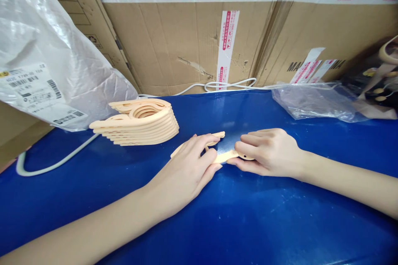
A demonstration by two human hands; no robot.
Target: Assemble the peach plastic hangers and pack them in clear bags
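A peach plastic hanger (225, 157), apparently of a folding kind, lies low over the blue table between my hands. My left hand (188, 165) is closed over its left part, the thumb and fingers gripping the near bar while a fingertip rests on the far bar. At the other end, my right hand (270, 152) pinches the hanger between thumb and bent fingers. A rounded end with a small dark hole shows beneath those fingers. Much of the piece is hidden under both hands. To the left of it stands a neat stack of matching peach hangers (146, 126).
Behind the blue table (248, 223) stand large cardboard boxes (174, 45). A white plastic bag (62, 66) with a label leans at the left. A white cable (59, 165) runs along the left and back. Clear plastic packaging (317, 101) lies at the back right.
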